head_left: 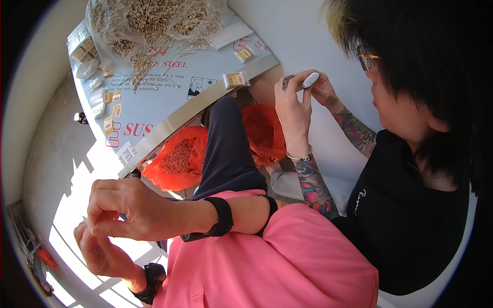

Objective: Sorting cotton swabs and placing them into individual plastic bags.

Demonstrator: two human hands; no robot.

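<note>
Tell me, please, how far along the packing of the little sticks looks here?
Done: a few small filled packets lie on the table. In hand: my left hand and right hand pinch something small together. Left: a big clear bag of loose sticks, plus more in the orange bag.

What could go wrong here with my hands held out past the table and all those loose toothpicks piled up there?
1. Your left hand and right hand pinch something small out over the floor, away from the table; if it slips it would likely fall out of reach.
2. The toothpick heap spills from its clear bag, with strays nearby; a nudge could scatter more.
3. The small packet lies right at the table's edge and could get knocked off.
</note>
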